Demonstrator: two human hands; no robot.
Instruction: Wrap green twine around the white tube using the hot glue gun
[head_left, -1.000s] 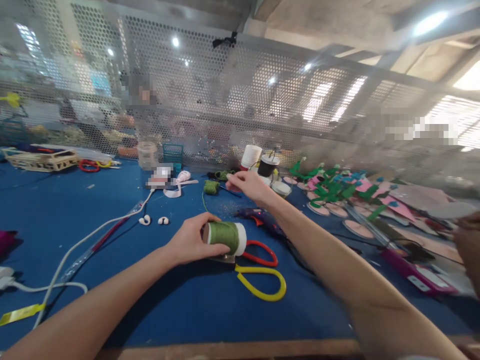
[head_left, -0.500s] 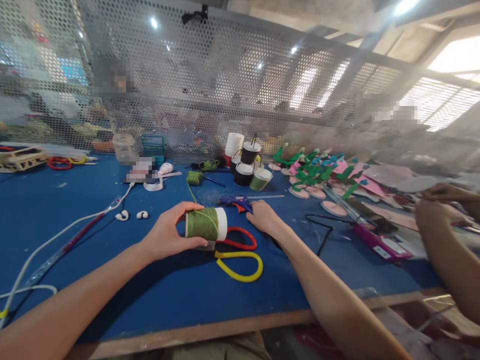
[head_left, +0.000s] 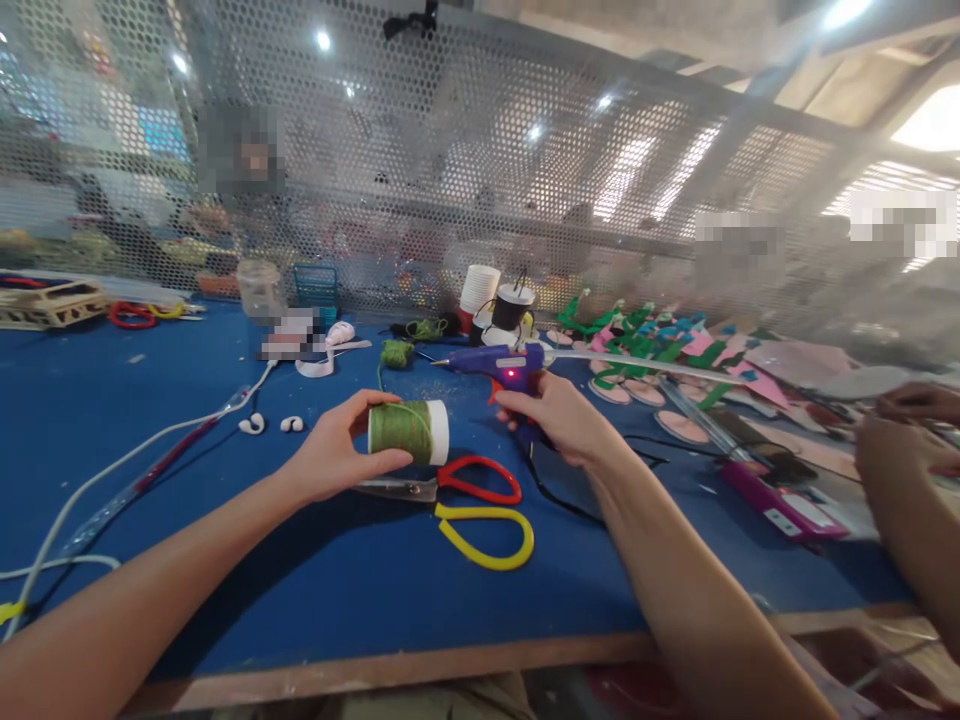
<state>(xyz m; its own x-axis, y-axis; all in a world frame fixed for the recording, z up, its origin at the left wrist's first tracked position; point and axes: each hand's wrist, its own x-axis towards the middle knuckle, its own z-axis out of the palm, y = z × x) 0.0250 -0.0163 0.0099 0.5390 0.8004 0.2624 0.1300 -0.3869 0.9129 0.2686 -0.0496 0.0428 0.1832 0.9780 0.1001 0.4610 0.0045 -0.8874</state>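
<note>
My left hand (head_left: 346,447) grips a white paper cup (head_left: 437,432) lying on its side, most of its wall wound with green yarn (head_left: 399,431). A strand runs from the cup back to a small green yarn ball (head_left: 397,353). In my right hand (head_left: 553,412) is a blue glue gun (head_left: 487,360), lifted off the table, its red light lit and its nozzle pointing left. A long clear glue stick (head_left: 645,362) sticks out of its back end. Below the cup lie scissors (head_left: 486,540) with one red and one yellow handle loop.
Behind the glue gun stand stacked white cups (head_left: 480,290) and a black wrapped cup (head_left: 513,307). Green craft plants on round bases (head_left: 637,340) crowd the back right. A purple power strip (head_left: 784,503) lies right, near another person's hands (head_left: 911,425). White earbuds (head_left: 253,424) lie left.
My right hand has picked the glue gun up off the table and raised it, now holding it by the handle. My left hand still holds the yarn-wrapped cup in nearly the same place.
</note>
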